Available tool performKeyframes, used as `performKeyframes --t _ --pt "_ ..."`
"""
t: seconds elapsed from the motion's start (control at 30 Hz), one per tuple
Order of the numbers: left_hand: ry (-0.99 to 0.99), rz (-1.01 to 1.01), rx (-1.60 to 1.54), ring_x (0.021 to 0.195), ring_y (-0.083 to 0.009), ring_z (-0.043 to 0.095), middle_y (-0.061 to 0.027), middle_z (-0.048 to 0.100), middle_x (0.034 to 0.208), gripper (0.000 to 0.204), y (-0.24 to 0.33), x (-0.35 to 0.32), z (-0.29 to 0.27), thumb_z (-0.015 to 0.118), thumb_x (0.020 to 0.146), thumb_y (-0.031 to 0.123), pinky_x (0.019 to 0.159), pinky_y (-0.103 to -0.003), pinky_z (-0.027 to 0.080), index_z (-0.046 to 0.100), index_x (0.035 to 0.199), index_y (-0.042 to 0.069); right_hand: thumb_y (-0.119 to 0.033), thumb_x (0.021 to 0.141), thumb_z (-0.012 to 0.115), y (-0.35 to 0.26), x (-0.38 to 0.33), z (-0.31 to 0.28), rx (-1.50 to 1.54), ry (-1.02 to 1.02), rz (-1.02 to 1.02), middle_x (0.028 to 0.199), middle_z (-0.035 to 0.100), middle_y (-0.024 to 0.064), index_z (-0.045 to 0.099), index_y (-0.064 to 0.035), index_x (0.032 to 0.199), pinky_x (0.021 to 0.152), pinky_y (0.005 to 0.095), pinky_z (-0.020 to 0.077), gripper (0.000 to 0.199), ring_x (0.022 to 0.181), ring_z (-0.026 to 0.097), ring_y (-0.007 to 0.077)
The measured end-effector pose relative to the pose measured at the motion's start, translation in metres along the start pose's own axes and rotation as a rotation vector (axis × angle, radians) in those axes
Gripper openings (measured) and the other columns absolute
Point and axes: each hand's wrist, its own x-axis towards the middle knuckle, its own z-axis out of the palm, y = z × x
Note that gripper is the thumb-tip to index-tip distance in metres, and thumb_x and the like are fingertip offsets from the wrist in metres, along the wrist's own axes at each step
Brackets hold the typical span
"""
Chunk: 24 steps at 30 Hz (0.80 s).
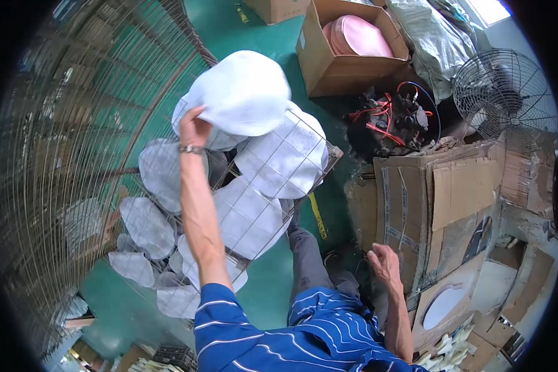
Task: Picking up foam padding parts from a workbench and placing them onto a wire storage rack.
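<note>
Left hand (pixel 194 128) raised, fingers pinched (arm outstretched), right hand (pixel 384 263) low, fingers loosely curled

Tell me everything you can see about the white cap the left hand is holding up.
The white cap is a rounded, dome-shaped piece of soft, slightly fuzzy fabric, plain and unmarked. The left hand pinches its lower edge and holds it raised above the wire cage, where similar white caps lie stacked. Its underside is hidden.

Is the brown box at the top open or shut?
Open: the box has its flaps spread, and pink round pieces show inside.
</note>
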Motion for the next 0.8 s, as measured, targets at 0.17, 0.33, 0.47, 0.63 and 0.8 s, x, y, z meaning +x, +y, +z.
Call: performKeyframes --t 0.17,0.33,0.47,0.63,0.8 --pt "0.391 -0.119 0.396 0.108 -0.029 0.065 -0.0136 0.067 0.116 0.033 0.024 0.028 -0.123 0.069 0.084 0.006 0.087 -0.05 0.058 0.062 0.117 0.002 -0.029 0.092 0.064 -0.003 -0.001 0.026 -0.021 -0.122 0.081 0.113 0.068 0.02 0.068 0.0004 0.12 0.087 0.0409 0.0536 0.041 0.094 0.068 0.0327" --pt "0.738 0.275 1.199 0.111 -0.0317 0.061 -0.0145 0.062 0.122 0.053 0.015 0.034 -0.135 0.077 0.076 0.009 0.092 -0.052 0.054 0.058 0.125 0.007 -0.029 0.092 0.065 -0.01 0.001 0.035 -0.012 -0.16 0.113 0.113 0.069 0.0188 0.068 0.0005 0.121 0.088 0.0405 0.0533 0.042 0.095 0.067 0.0318" --pt "0.774 0.534 1.858 0.115 -0.033 0.057 -0.0127 0.063 0.12 0.05 0.005 0.018 -0.113 0.078 0.074 0.011 0.098 -0.045 0.047 0.062 0.122 0.013 -0.029 0.092 0.065 -0.015 0.007 0.035 -0.021 -0.159 0.115 0.113 0.068 0.019 0.068 0.0006 0.122 0.088 0.0403 0.0531 0.042 0.095 0.067 0.0316" --pt "0.581 0.5 2.174 0.104 -0.0343 0.063 -0.0132 0.068 0.109 0.038 -0.004 0.014 -0.097 0.064 0.081 0.008 0.089 -0.047 0.05 0.063 0.118 0.016 -0.028 0.092 0.065 -0.021 0.01 0.036 -0.02 -0.158 0.107 0.113 0.068 0.0192 0.067 0.0009 0.123 0.088 0.0405 0.0531 0.043 0.095 0.067 0.0319" --pt "0.7 0.269 1.933 0.104 -0.039 0.065 -0.0194 0.069 0.107 0.044 -0.025 0.028 -0.117 0.057 0.08 0.007 0.094 -0.048 0.05 0.061 0.124 0.01 -0.028 0.092 0.065 -0.022 0.003 0.039 -0.015 -0.154 0.099 0.113 0.068 0.0194 0.067 0.0008 0.122 0.089 0.0408 0.0531 0.042 0.095 0.067 0.0324"
